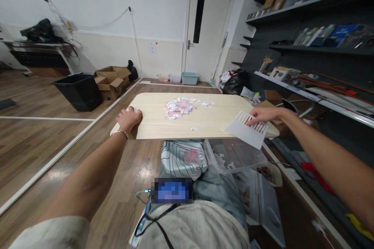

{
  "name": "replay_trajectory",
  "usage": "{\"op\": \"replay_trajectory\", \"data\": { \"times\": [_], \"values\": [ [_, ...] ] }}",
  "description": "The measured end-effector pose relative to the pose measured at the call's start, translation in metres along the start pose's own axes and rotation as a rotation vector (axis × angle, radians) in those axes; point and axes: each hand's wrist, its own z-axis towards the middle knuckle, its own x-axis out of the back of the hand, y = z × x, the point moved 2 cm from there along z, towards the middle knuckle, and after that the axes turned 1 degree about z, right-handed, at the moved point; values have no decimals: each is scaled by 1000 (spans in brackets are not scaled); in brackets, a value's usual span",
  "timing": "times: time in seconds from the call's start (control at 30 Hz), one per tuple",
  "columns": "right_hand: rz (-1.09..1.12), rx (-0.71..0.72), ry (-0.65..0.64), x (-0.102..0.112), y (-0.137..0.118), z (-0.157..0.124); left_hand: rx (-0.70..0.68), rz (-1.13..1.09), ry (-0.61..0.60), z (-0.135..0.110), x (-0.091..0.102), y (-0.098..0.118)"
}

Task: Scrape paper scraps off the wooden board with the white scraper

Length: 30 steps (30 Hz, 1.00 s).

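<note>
A small pale wooden tabletop (157, 128) with rounded corners stands in front of me, over my lap. My left hand (130, 119) grips its left end, fingers curled at the edge. My right hand (261, 116) holds a flat white sheet with a row of slots (249, 134) above the tabletop's right front corner, the fingers closed at the slotted part. Scraps of white paper (178, 108) lie in a heap around a pinkish patch near the middle of the wood. A small white scrap (194, 129) sits by the front edge.
Below the tabletop are a striped cloth item (182, 159), a clear plastic bin (236, 157) with white pieces, and a phone (172, 190) on my lap. A black bin (80, 91) and cardboard boxes (112, 79) stand left. Loaded shelves (318, 50) line the right wall.
</note>
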Motion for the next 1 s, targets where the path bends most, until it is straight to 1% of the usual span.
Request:
{"op": "replay_trajectory", "data": {
  "times": [0.1,0.13,0.2,0.27,0.33,0.4,0.5,0.57,0.63,0.73,0.9,1.0],
  "values": [
    [-43,44,-53,15,-19,1,-2,6,-9,-1,1,1],
    [-58,56,-53,20,-27,3,-3,8,-13,-1,2,1],
    [-138,100,-13,27,-43,10,-1,11,-17,-1,2,1],
    [-258,156,78,30,-59,21,-1,7,-11,-1,2,0],
    [-356,190,179,27,-73,34,-5,0,-9,0,3,0],
    [-418,189,233,20,-82,47,-6,-6,-17,1,3,-1],
    [-510,215,267,9,-89,60,-2,-10,-25,2,2,-2],
    [-576,224,275,3,-89,63,-4,-11,-12,3,1,-3],
    [-633,218,307,-3,-88,60,-9,-13,5,3,0,-3],
    [-691,220,356,-12,-88,46,-12,-13,10,3,-1,-4],
    [-734,195,345,-30,-96,17,3,21,-7,3,0,-2],
    [-753,141,371,-36,-96,10,5,32,-13,3,1,-2]
  ]
}}
